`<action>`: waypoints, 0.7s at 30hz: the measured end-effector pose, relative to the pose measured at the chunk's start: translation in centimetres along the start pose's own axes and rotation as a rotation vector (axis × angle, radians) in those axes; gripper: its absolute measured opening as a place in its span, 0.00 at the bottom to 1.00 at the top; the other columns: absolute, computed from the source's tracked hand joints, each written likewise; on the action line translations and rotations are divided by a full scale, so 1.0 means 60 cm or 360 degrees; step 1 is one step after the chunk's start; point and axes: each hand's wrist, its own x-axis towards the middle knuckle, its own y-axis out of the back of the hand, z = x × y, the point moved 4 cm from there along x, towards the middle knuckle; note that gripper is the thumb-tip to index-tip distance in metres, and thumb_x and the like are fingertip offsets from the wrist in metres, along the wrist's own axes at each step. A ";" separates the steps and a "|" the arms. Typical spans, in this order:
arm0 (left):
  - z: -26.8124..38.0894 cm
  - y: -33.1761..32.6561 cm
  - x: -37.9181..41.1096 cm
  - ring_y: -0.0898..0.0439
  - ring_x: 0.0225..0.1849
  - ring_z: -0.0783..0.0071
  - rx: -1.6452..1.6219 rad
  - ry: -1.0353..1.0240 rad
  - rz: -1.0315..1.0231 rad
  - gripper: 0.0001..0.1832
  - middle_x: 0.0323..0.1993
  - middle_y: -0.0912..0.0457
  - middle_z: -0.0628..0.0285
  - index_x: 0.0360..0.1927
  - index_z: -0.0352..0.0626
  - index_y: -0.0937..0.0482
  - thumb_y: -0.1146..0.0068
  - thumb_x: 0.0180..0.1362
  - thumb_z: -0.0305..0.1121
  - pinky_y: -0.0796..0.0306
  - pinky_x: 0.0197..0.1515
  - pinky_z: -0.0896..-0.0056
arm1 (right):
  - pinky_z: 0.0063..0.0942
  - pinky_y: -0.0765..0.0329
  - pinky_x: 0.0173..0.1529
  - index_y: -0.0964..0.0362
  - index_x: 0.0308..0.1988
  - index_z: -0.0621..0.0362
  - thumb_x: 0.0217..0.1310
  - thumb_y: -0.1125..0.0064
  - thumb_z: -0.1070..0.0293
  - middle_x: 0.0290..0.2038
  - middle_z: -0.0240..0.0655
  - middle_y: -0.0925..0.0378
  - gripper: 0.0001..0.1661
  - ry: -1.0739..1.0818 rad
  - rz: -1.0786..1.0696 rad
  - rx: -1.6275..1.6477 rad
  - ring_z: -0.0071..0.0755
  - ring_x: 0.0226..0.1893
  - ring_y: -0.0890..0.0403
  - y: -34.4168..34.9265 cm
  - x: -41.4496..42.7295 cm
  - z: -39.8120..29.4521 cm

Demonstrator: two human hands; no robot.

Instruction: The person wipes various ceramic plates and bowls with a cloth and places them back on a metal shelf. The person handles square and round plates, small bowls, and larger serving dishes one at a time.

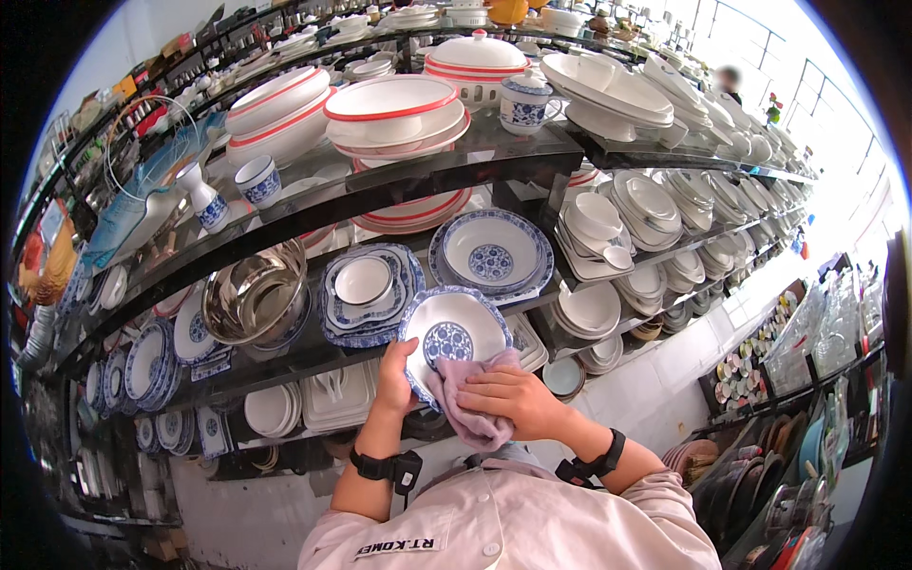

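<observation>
A white bowl with a blue patterned rim and a blue medallion in its centre (450,324) is tilted up in front of my chest. Its left edge is gripped by my left hand (395,377), thumb over the rim. My right hand (509,401) presses a crumpled pinkish-purple cloth (467,406) against the bowl's lower right side. The cloth hides part of that rim. Just beyond the bowl, on the shelf, are a stack of square blue-rimmed plates (335,313) with a small white bowl (363,279) on top, and a round blue-and-white bowl (491,249) on a matching plate.
Dark multi-level shelves (456,167) cross the view, crowded with dishes. A shiny metal basin (254,292), red-rimmed oval dishes (392,100), a lidded blue-and-white cup (525,107) and a small vase (203,198) stand left and ahead. More shelves hold trays (741,491) at right. A person (728,80) is far behind.
</observation>
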 end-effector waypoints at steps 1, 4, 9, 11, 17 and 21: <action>-0.007 0.006 0.003 0.16 0.60 0.53 -0.0018 0.0027 -0.0013 0.31 0.62 0.17 0.47 0.69 0.30 0.28 0.52 0.71 0.44 0.26 0.68 0.51 | 0.45 0.24 0.66 0.19 0.60 0.53 0.53 0.30 0.65 0.58 0.39 0.15 0.32 0.0017 0.0026 0.0083 0.49 0.59 0.16 0.006 -0.001 0.002; -0.014 0.003 0.006 0.16 0.60 0.51 -0.0079 0.0076 -0.0096 0.31 0.61 0.17 0.45 0.69 0.29 0.28 0.53 0.70 0.43 0.25 0.68 0.50 | 0.43 0.20 0.58 0.16 0.56 0.54 0.57 0.30 0.68 0.53 0.41 0.13 0.25 0.0079 0.0125 0.0326 0.48 0.50 0.14 0.023 -0.012 0.009; -0.008 -0.026 0.004 0.15 0.58 0.53 0.0110 0.0037 -0.0198 0.32 0.60 0.17 0.45 0.70 0.29 0.30 0.51 0.64 0.35 0.19 0.61 0.53 | 0.48 0.21 0.60 0.20 0.60 0.51 0.56 0.26 0.63 0.60 0.47 0.21 0.31 -0.0011 0.0891 0.0101 0.56 0.56 0.17 0.026 -0.063 0.034; -0.015 -0.011 0.012 0.15 0.58 0.57 0.0175 0.0080 -0.0309 0.34 0.61 0.18 0.48 0.73 0.33 0.32 0.49 0.60 0.30 0.19 0.61 0.56 | 0.53 0.22 0.61 0.22 0.62 0.50 0.56 0.25 0.63 0.63 0.53 0.25 0.33 0.0054 0.1555 -0.0276 0.61 0.57 0.20 0.032 -0.059 0.028; -0.037 -0.043 0.003 0.23 0.67 0.62 0.0367 0.0158 -0.0507 0.43 0.67 0.21 0.54 0.77 0.33 0.34 0.48 0.52 0.28 0.33 0.72 0.63 | 0.56 0.37 0.76 0.20 0.62 0.39 0.55 0.36 0.61 0.68 0.36 0.27 0.32 -0.0278 0.0385 -0.0796 0.48 0.72 0.30 0.010 -0.003 0.025; -0.033 -0.064 0.007 0.24 0.69 0.62 0.0378 -0.0018 -0.0555 0.44 0.69 0.22 0.52 0.75 0.30 0.33 0.49 0.49 0.28 0.35 0.74 0.66 | 0.48 0.35 0.77 0.19 0.61 0.41 0.49 0.33 0.66 0.70 0.39 0.27 0.35 -0.0475 0.0122 -0.0811 0.44 0.73 0.29 0.010 -0.006 0.038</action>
